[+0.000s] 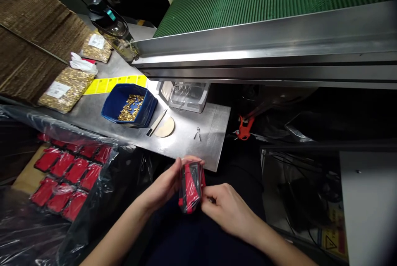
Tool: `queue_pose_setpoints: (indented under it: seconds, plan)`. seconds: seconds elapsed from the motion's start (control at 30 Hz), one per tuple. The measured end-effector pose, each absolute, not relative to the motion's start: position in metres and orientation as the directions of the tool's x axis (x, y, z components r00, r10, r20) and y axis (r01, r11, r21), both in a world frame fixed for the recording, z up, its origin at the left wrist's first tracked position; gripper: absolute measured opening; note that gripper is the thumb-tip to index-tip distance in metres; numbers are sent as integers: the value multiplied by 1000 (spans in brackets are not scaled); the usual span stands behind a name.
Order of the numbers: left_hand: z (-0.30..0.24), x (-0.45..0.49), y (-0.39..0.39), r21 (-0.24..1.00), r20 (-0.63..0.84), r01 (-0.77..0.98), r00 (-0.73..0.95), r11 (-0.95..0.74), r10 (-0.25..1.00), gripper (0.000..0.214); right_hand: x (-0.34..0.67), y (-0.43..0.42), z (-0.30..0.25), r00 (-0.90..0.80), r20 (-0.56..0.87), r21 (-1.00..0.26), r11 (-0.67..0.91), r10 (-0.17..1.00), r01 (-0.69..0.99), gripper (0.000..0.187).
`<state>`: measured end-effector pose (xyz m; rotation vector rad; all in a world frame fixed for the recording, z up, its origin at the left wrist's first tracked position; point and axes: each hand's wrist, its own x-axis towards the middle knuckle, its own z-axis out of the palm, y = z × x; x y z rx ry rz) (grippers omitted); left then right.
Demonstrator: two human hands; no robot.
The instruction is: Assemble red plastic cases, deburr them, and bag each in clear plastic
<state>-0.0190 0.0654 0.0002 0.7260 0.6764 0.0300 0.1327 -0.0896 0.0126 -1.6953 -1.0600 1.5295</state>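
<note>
Over my lap, my left hand (167, 183) is wrapped round a red and black plastic part (192, 187) with clear film on it. My right hand (228, 208) is closed at the part's right side, thumb and fingers pinched together. Whatever lies between those fingertips is too small or hidden to make out. Beyond the hands, on the metal table (182, 146), stands a blue bin (149, 111) with many small brass-coloured pieces (132, 108) in it. Tweezers (197, 133), a pen-like tool (157, 122) and a round tan disc (165, 127) lie nearer.
A carton (27, 150) with several film-covered red parts (77, 171) is at left. Bags of brass pieces (70, 88), a yellow label strip (105, 85), a bottle (116, 34) and a grey tray (189, 96) sit behind. A green conveyor (248, 1) crosses above; an orange clamp-like tool (245, 127) hangs right.
</note>
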Motion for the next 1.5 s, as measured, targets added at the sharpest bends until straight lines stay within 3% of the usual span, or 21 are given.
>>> queue_pose_setpoints:
  seconds: [0.07, 0.17, 0.33, 0.43, 0.5, 0.57, 0.67, 0.73, 0.83, 0.9, 1.03, 1.2, 1.33, 1.5]
  plan:
    - [10, -14, 71, 662, -471, 26, 792, 749, 389, 54, 137, -82, 10, 101, -518, -830, -528, 849, 180, 29]
    - [19, -5, 71, 608, -374, -187, 790, 772, 486, 37, 148, -70, 9, 232, -521, -811, -561, 821, 164, 35]
    - [6, 6, 48, 307, -404, -308, 814, 900, 417, 17, 171, -58, 25, 363, -412, -870, -479, 836, 115, 35]
    - [-13, 11, 31, 189, -537, -145, 813, 971, 226, 31, 179, -59, 37, 313, -275, -921, -342, 909, 186, 32]
    - [-24, 12, 24, 204, -636, 23, 763, 979, 114, 44, 180, -63, 40, 199, -179, -931, -231, 964, 282, 27]
    - [-30, 13, 22, 234, -701, 154, 710, 960, 57, 43, 178, -68, 39, 70, -117, -907, -136, 991, 399, 27]
    - [-31, 12, 29, 211, -719, 283, 694, 935, -48, 44, 173, -75, 32, -57, -73, -827, -28, 996, 562, 30]
    - [-29, 12, 37, 159, -713, 360, 686, 919, -145, 57, 169, -79, 27, -109, -66, -785, 16, 992, 620, 30]
    - [-25, 14, 45, 89, -682, 355, 702, 930, -203, 67, 162, -84, 22, -164, -56, -726, 73, 985, 684, 29]
    - [-24, 17, 49, 114, -656, 283, 741, 952, -142, 63, 157, -87, 20, -171, -41, -656, 102, 984, 748, 27]
    - [-21, 23, 57, 278, -570, 61, 814, 959, 114, 44, 148, -92, 15, -119, -117, -571, 31, 986, 821, 23]
    - [-10, 23, 63, 441, -439, -106, 841, 891, 317, 46, 141, -97, 2, 64, -304, -708, -270, 951, 653, 22]
    - [-8, 20, 54, 513, -373, -190, 829, 837, 416, 6, 138, -98, -7, 257, -350, -758, -434, 901, 487, 26]
    - [-15, 14, 47, 568, -351, -298, 755, 767, 554, 33, 145, -97, -4, 381, -313, -812, -453, 870, 367, 29]
